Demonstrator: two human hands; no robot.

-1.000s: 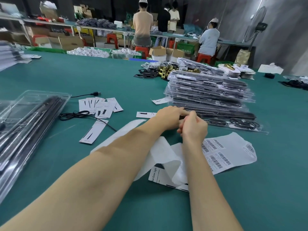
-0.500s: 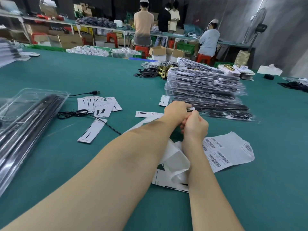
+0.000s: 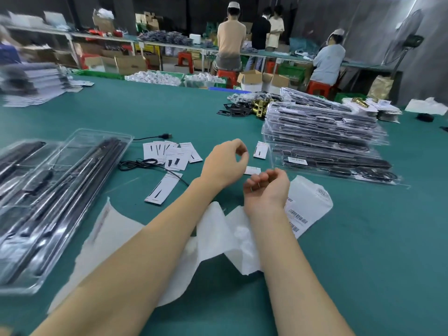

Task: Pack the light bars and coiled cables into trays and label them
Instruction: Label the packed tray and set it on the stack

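Having left the tray stack (image 3: 324, 139), hands apart

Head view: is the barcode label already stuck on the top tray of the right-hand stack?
Yes, a white barcode label sits on the top tray of the stack.

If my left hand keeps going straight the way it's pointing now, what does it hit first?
Probably the small white card lying just ahead of the left hand, then the stack of packed trays. Depth is unclear.
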